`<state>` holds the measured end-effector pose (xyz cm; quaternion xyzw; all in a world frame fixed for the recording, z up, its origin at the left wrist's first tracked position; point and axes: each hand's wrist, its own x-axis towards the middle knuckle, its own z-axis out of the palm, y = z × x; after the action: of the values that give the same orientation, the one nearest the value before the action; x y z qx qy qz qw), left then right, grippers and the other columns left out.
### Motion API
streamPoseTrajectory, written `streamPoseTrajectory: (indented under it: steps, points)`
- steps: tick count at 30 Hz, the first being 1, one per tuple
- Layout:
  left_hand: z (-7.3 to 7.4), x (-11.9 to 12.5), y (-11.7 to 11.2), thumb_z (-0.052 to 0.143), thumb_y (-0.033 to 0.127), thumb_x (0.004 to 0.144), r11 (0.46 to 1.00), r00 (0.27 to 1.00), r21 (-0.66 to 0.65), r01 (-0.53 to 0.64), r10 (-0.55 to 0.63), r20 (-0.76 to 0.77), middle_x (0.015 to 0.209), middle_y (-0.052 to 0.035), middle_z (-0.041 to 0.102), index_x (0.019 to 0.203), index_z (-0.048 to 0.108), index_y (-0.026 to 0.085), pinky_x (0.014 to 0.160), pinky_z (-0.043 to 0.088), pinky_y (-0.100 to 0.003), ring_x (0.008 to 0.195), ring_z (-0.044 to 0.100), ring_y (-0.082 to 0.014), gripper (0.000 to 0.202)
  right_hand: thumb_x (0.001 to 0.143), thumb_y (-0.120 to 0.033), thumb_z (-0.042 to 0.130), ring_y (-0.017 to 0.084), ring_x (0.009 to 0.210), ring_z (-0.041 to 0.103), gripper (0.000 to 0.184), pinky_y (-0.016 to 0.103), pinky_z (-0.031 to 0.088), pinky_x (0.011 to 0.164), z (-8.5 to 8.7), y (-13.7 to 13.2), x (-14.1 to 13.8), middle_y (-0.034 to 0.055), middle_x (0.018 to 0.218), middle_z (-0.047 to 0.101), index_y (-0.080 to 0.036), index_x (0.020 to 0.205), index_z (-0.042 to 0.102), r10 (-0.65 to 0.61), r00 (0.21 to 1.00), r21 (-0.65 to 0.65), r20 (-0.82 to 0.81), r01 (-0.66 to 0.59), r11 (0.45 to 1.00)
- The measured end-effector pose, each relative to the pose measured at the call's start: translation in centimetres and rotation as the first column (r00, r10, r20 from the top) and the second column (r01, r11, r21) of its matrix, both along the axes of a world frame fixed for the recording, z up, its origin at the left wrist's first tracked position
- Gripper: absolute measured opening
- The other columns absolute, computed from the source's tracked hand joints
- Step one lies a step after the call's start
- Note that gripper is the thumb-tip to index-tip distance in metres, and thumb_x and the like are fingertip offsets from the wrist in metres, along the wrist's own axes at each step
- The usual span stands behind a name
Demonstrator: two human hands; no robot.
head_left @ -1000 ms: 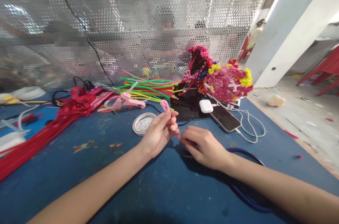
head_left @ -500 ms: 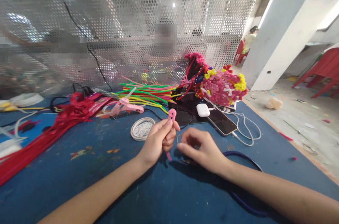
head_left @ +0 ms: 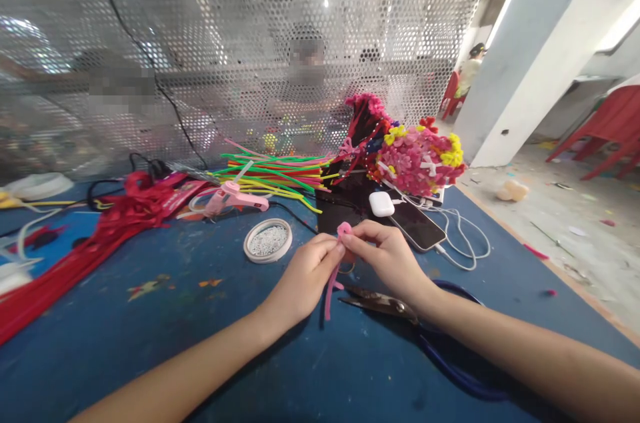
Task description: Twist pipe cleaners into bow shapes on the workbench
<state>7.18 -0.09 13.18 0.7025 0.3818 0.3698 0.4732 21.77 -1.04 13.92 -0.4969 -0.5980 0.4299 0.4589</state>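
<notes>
Between my two hands is a pink pipe cleaner (head_left: pixel 329 296), curled into a small loop at its top, with its tail hanging down. My left hand (head_left: pixel 306 273) pinches it just below the loop. The thumb and forefinger of my right hand (head_left: pixel 383 253) press on the curled part from the right. Scissors (head_left: pixel 383 303) with dark blades and blue handles lie on the table under my right wrist, their handles partly covered by the forearm. To the left of my hands stands a round white dish (head_left: pixel 289 249) of small pale beads.
A pink glue gun (head_left: pixel 233 199) lies behind the dish, near a bundle of coloured pipe cleaners (head_left: pixel 280 173). Pink and yellow pipe-cleaner flowers (head_left: pixel 423 159), a phone (head_left: pixel 415 226) and a white earphone case (head_left: pixel 381 204) are at the back right. Red ribbons (head_left: pixel 100 246) stretch across the left.
My right hand has moved in to the pink pipe cleaner and now pinches its curled top. My left hand has shifted slightly right and tilted. The scissors' blades have come into view.
</notes>
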Motion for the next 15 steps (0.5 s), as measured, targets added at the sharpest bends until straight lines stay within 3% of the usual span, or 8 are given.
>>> streamPoseTrajectory:
  steps: [6, 11, 15]
  points:
    - [0.6, -0.4, -0.1, 0.052, 0.035, 0.080, 0.986, 0.988, -0.071, -0.151, 0.148, -0.042, 0.074, -0.0021, 0.061, 0.093, 0.061, 0.019, 0.052, 0.042, -0.021, 0.070, 0.058, -0.0163, 0.022, 0.080, -0.033, 0.052, 0.011, 0.062, 0.048, 0.024, 0.023, 0.037, 0.056, 0.1, 0.0, 0.2, 0.0009, 0.065, 0.055, -0.016, 0.066, 0.059, -0.001, 0.983, 0.101, 0.183, -0.018, 0.995]
    - [0.9, -0.5, 0.0, 0.051, 0.034, 0.081, 0.983, 0.983, 0.003, -0.182, 0.182, 0.010, 0.073, -0.0008, 0.060, 0.090, 0.063, 0.020, 0.054, 0.040, -0.020, 0.067, 0.054, -0.0138, 0.021, 0.082, -0.034, 0.050, 0.010, 0.059, 0.044, 0.028, 0.022, 0.033, 0.055, 0.6, 0.0, 0.4, -0.0014, 0.062, 0.048, -0.016, 0.061, 0.054, 0.063, 0.964, 0.132, 0.260, -0.101, 0.986]
    - [1.2, -0.4, 0.0, 0.051, 0.033, 0.081, 0.986, 0.983, -0.017, -0.167, 0.168, 0.072, 0.070, 0.0006, 0.056, 0.079, 0.061, 0.018, 0.054, 0.036, -0.020, 0.064, 0.048, -0.0118, 0.019, 0.082, -0.033, 0.050, 0.009, 0.058, 0.043, 0.027, 0.022, 0.033, 0.054, 1.0, 0.0, 0.5, -0.0023, 0.061, 0.048, -0.016, 0.061, 0.052, 0.111, 0.973, 0.087, 0.204, -0.131, 0.987]
